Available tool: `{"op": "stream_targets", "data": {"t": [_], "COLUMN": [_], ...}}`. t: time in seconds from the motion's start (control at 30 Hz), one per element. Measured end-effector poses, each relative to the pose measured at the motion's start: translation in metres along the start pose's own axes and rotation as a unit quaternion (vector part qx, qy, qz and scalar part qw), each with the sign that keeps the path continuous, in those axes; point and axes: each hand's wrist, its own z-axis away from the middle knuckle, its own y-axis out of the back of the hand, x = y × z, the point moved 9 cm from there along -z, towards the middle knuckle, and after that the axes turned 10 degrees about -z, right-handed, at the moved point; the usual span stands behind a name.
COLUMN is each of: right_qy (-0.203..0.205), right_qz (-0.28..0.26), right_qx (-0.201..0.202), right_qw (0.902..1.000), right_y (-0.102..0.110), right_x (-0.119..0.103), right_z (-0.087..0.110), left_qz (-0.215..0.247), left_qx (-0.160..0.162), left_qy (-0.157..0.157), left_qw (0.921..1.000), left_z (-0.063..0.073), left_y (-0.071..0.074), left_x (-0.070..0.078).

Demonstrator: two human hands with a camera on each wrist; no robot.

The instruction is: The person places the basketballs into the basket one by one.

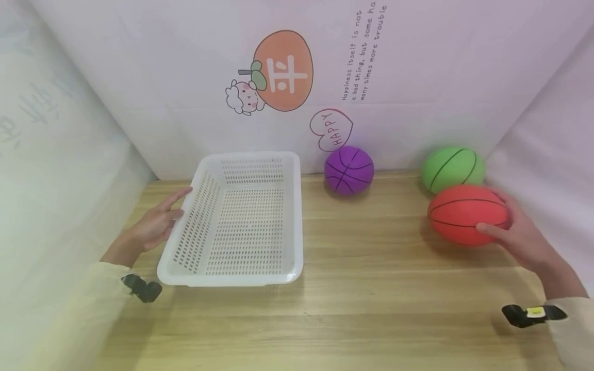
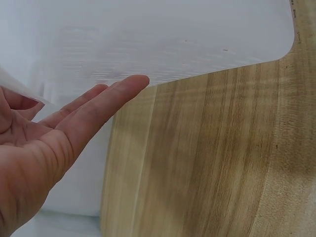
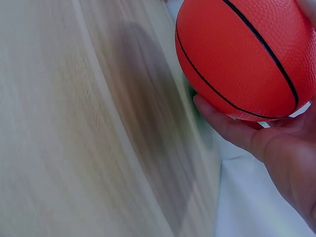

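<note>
A white perforated plastic basket [image 1: 293,221] stands on the left part of the wooden table. My left hand [image 1: 155,224] is at its left side, the fingers mostly straight against the rim and outer wall. In the left wrist view these fingers [image 2: 106,106] reach along the basket's outer side [image 2: 197,34]; part of the hand is hidden behind the rim. At the right, my right hand [image 1: 524,234] grips a red toy basketball [image 1: 464,211], thumb on the near side. The right wrist view shows the red ball [image 3: 242,59] raised off the table, fingers beneath it.
A purple toy basketball [image 1: 349,171] sits by the back wall, right of the basket. Behind the red ball is a green one [image 1: 452,169], partly covered. Printed white cloth [image 1: 185,67] closes off the back and both sides of the table [image 1: 362,309].
</note>
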Motion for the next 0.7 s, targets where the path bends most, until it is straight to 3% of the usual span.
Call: {"op": "stream_targets", "data": {"t": [0.17,0.4,0.7], "right_qy": [0.010,0.003,0.002], "right_qz": [-0.004,0.049,0.051], "right_qx": [-0.013,-0.019,-0.027], "right_qw": [0.9999,0.9986,0.9983], "right_y": [-0.008,-0.017,-0.029], "right_x": [-0.010,-0.020,-0.028], "right_z": [-0.003,-0.009,-0.015], "left_qz": [0.009,0.009,0.011], "left_qx": [-0.003,-0.005,-0.012], "left_qy": [0.000,-0.008,-0.013], "left_qw": [1.0000,0.9999,0.9998], "left_z": [-0.001,-0.001,0.002], "left_y": [-0.002,-0.002,0.000], "left_x": [-0.003,-0.003,-0.001]}}
